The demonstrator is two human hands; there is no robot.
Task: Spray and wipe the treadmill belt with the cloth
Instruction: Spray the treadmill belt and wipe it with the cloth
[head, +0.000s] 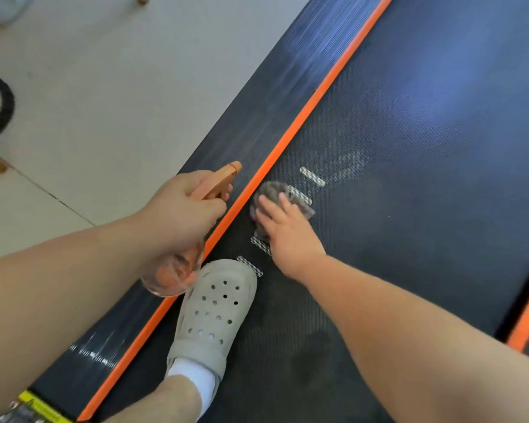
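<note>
Wiping is the step in hand: the right hand (pixel 287 230) presses the grey cloth (pixel 271 193), fingers (pixel 284 203) flat and slightly apart, on the treadmill belt (pixel 425 178) near its left edge. The left hand (pixel 180 212) holds the spray bottle (pixel 217 184) above the side rail (pixel 272 96), fingers clamped round it. Next, I judge, the cloth must sweep toward the pale patch (pixel 351 166) further along.

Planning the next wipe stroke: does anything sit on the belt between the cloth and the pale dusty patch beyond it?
Nothing visible does: only a flat white dash lies between cloth and patch.
</note>
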